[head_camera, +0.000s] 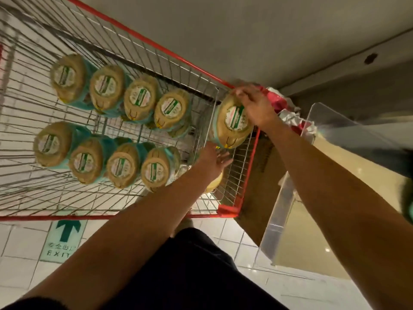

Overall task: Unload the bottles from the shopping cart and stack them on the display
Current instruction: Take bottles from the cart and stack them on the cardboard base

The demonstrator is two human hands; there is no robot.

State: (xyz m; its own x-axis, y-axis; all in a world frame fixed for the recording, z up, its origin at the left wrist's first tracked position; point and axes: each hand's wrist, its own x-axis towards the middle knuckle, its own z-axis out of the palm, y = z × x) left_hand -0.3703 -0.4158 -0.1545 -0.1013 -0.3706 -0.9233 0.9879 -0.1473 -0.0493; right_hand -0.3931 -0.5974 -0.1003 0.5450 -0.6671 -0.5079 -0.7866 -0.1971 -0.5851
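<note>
Bottle (232, 125) is looking heavy and breakable. My right hand (257, 106) is gripping its cap, my left hand (213, 161) reaching open underneath.

Single head view, looking steeply down, close over shopping cart (237, 211) and floor (20, 242).
</note>
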